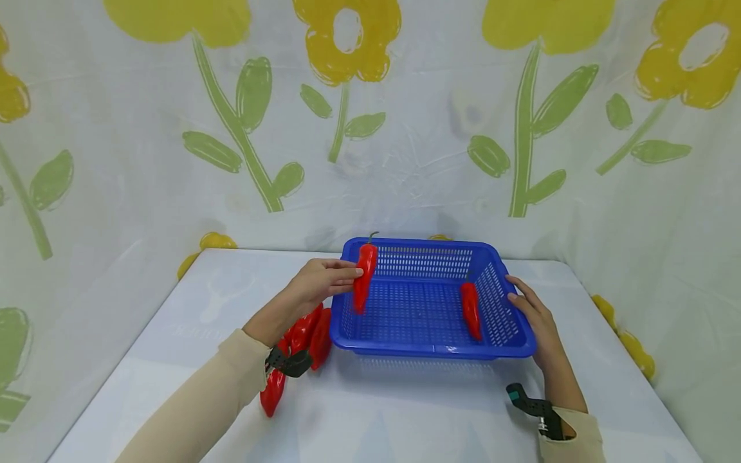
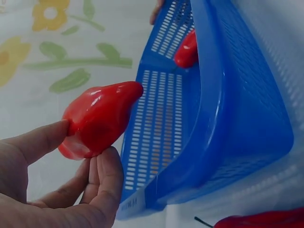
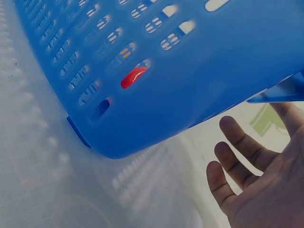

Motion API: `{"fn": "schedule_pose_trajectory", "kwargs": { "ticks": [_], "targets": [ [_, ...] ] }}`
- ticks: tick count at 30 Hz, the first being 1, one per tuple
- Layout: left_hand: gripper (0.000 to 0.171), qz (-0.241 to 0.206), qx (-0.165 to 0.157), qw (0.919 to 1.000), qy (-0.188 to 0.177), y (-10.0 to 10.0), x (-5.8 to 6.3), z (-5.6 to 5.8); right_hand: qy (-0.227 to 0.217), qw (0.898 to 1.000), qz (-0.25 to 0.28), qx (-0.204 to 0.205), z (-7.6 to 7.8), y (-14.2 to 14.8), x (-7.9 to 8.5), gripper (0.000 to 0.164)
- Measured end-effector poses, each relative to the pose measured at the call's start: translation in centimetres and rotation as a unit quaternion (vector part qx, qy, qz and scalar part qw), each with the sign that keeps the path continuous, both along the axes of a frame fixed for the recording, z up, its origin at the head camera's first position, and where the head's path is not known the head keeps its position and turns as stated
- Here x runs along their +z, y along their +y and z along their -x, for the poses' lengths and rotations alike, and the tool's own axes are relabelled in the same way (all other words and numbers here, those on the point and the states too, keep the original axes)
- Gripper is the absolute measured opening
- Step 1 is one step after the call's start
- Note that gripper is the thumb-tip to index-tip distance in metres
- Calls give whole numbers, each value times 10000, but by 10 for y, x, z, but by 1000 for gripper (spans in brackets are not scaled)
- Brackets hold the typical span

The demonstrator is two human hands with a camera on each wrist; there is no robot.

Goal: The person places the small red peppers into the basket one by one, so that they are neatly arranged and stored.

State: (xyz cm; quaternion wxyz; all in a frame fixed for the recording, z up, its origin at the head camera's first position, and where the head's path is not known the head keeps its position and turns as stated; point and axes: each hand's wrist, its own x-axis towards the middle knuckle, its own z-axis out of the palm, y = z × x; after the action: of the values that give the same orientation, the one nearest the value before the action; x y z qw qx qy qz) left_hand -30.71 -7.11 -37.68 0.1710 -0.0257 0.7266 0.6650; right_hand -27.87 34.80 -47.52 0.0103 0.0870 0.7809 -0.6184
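My left hand (image 1: pixel 325 281) pinches a red chili pepper (image 1: pixel 364 276) between thumb and fingers, over the left side of a blue plastic basket (image 1: pixel 428 350). The pepper hangs tip down with its green stem up. In the left wrist view this pepper (image 2: pixel 99 118) is apart from the basket wall (image 2: pixel 213 133). My right hand (image 1: pixel 535 321) holds the basket's right rim; in the right wrist view several of its fingers (image 3: pixel 237 152) extend outside the wall, and the hold on the rim is partly hidden. Another red pepper (image 1: pixel 471 310) lies inside, near the right wall.
Several red peppers (image 1: pixel 320 337) lie on the white table (image 1: pixel 370 418) left of the basket, partly hidden under my left forearm. A flowered cloth (image 1: pixel 405 180) hangs behind the table and along its sides. Each wrist wears a black device (image 1: pixel 295 364).
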Motion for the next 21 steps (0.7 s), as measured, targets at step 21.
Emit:
{"fn": "schedule_pose_trajectory", "kwargs": {
  "ticks": [21],
  "targets": [
    [34,-178,-609,9966,-529,56,-11,23,-25,10000,63,4,3,2,0,63]
  ]
}}
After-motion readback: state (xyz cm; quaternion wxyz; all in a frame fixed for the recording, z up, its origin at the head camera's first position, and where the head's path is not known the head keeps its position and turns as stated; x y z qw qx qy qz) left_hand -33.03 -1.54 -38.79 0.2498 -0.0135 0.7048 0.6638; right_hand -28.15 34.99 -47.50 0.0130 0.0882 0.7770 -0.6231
